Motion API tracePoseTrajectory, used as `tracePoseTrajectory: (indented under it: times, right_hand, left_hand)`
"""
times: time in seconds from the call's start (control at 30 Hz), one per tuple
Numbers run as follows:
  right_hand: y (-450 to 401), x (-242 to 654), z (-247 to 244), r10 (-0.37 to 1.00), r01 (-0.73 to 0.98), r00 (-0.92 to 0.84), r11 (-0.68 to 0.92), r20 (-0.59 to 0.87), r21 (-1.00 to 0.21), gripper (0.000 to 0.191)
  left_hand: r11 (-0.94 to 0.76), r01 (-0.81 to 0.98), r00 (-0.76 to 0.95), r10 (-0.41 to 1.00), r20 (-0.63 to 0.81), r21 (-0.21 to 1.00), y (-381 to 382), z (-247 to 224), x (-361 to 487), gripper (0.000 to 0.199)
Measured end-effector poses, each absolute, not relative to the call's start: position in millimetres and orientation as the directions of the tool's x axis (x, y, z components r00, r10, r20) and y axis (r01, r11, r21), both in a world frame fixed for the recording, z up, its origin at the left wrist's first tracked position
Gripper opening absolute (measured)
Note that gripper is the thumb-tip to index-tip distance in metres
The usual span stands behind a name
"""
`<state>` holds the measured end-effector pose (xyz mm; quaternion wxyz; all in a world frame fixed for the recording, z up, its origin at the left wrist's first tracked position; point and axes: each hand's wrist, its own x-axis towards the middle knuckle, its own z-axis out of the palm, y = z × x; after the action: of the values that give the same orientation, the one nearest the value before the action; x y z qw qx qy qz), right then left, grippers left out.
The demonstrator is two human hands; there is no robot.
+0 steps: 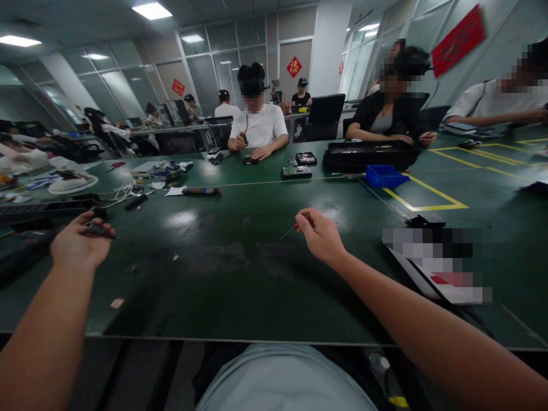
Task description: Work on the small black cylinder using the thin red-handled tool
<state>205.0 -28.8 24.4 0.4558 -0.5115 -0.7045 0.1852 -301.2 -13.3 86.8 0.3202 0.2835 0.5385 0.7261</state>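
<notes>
At the left, my left hand [77,245] is closed around a dark screwdriver-like tool [99,230], its thin tip pointing right above the table. My right hand [323,237], right of centre, pinches a thin screwdriver [288,232] with a reddish handle. Its slim metal shaft slants down and left toward the green tabletop [214,302]; whether the tip touches cannot be made out. Small scraps, among them a pale chip [117,303], lie between the hands and the near edge.
A dark device housing [25,257] and cables crowd the left. Ahead lie a cylindrical tool [201,191], hard drives [297,171], a blue bin [385,176] and a long black casing [368,155]. A white stack [428,274] sits right. People work across the table.
</notes>
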Motion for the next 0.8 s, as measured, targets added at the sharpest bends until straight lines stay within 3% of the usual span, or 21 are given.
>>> tracePoseTrajectory:
  times: [0.07,0.13,0.27,0.47,0.8]
  right_hand:
    - [-29,205,24,0.887,0.548,-0.059,0.412,0.458,-0.728,0.021]
    - [-28,205,24,0.889,0.547,-0.057,0.409,0.455,-0.73,0.021]
    - [-29,205,24,0.896,0.547,-0.047,0.394,0.442,-0.739,0.023]
    - [-29,206,24,0.888,0.541,-0.034,0.402,0.458,-0.739,0.023]
    - [-23,207,19,0.882,0.548,0.028,0.38,0.47,-0.745,0.022]
  left_hand:
    - [-0.196,-0.279,-0.604,0.797,-0.013,0.94,-8,93,-265,0.026]
    - [-0.155,-0.33,-0.469,0.883,-0.019,0.931,-3,97,-229,0.025]
    - [-0.085,-0.343,-0.258,0.966,-0.007,0.936,4,96,-162,0.025]
    - [-0.002,-0.263,0.093,0.995,0.028,0.965,2,89,-70,0.037]
    - [-0.183,-0.003,0.402,0.9,0.169,0.983,-11,34,29,0.032]
